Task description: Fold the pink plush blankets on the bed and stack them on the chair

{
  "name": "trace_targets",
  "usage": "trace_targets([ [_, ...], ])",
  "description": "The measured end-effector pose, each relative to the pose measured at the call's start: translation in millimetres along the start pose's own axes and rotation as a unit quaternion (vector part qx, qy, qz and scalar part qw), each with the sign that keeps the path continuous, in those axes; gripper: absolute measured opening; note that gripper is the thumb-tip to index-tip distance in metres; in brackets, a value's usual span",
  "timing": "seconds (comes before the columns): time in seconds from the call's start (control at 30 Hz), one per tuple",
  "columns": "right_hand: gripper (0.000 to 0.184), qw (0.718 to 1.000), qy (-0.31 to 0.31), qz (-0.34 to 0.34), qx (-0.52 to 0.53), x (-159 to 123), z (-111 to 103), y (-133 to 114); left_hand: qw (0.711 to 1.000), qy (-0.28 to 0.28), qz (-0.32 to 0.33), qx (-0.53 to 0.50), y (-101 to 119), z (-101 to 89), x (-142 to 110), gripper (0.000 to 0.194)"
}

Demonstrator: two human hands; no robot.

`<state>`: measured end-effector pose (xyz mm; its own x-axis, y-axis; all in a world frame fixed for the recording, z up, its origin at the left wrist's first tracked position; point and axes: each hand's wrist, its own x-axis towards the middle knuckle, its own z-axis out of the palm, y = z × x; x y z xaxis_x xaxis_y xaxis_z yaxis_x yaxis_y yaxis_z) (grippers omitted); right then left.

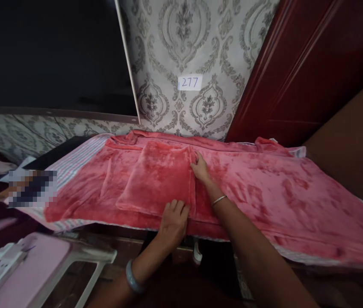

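Note:
A large coral-red plush cloth lies spread across a table. On its left half rests a squarish plush piece of the same colour, laid flat; whether it is a fold of the big cloth or a separate piece, I cannot tell. My left hand grips this piece at its near right corner, fingers curled over the front edge. Farther back, my right hand pinches its right edge near the far corner. A bangle is on each wrist.
A striped cloth shows under the plush at the left. Behind stand a dark screen, patterned wall with a "277" label, and a red door. At lower left are a pink-topped stool and a white power strip.

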<state>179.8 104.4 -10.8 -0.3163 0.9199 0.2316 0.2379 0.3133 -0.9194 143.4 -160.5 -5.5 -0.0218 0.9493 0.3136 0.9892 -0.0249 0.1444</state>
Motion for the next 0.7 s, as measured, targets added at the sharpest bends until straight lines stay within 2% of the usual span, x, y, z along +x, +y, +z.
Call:
trace_targets([
  [0.1,0.078,1.000,-0.013,0.011,-0.003,-2,-1,5,0.996,-0.034,0.022,-0.085,-6,-14.3,3,0.030],
  [0.2,0.075,0.999,-0.033,0.040,0.001,1,-4,9,0.975,-0.051,0.024,-0.215,-28,-39.3,23,0.026],
  [0.27,0.066,0.998,-0.028,0.053,-0.016,8,-6,9,0.972,-0.041,0.003,-0.233,-49,-54.1,50,0.033],
  [0.37,0.042,0.997,-0.010,0.057,-0.048,22,-11,4,0.985,-0.055,-0.047,-0.156,-82,-65.3,104,0.040],
  [0.47,0.023,0.998,0.002,0.047,-0.052,39,-15,-1,0.989,-0.081,-0.101,-0.073,-106,-63.7,158,0.044],
  [0.53,0.021,0.998,0.008,0.043,-0.053,50,-15,-3,0.988,-0.079,-0.124,-0.052,-117,-58.9,186,0.044],
  [0.7,0.029,0.997,0.026,0.047,-0.058,75,-10,-2,0.984,-0.074,-0.162,-0.021,-139,-43.4,224,0.041],
])
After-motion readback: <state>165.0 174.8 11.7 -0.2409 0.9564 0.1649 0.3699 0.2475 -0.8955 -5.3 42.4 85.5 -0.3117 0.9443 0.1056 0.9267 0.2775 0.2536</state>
